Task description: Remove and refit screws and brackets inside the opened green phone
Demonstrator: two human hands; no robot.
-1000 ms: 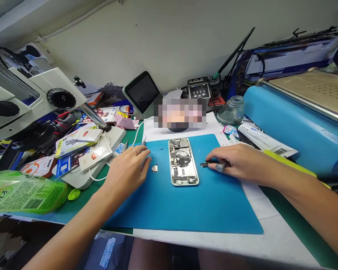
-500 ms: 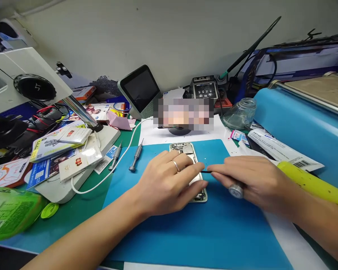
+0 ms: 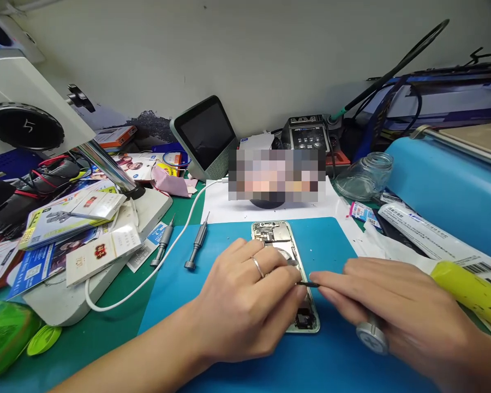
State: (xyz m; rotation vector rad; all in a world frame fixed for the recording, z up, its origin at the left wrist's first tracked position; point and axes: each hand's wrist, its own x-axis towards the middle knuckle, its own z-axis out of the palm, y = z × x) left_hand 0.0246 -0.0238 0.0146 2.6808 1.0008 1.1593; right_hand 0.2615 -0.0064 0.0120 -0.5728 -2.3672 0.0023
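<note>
An opened phone (image 3: 270, 232) lies on the blue mat, its inner parts bare at the top and bottom ends. My left hand (image 3: 249, 297), a ring on one finger, covers the phone's middle. Its thumb and index finger are pinched at the phone's right edge, at one end of a thin black strip (image 3: 309, 284). The strip's other end is between the fingertips of my right hand (image 3: 393, 305). Tucked in that same hand is a grey screwdriver (image 3: 372, 337), its round cross-marked cap showing below the fingers; its shaft is hidden.
Two grey screwdrivers (image 3: 197, 240) lie left of the phone, near a white cable (image 3: 180, 237). Boxes crowd the microscope base (image 3: 155, 204). A glass jar (image 3: 364, 177), a white tube (image 3: 437, 234) and a yellow roll (image 3: 470, 289) are at the right.
The view has shifted, so the phone and hands appear lower and larger. My left thumb and index finger, apart before, have come together. The black strip still spans between both hands.
</note>
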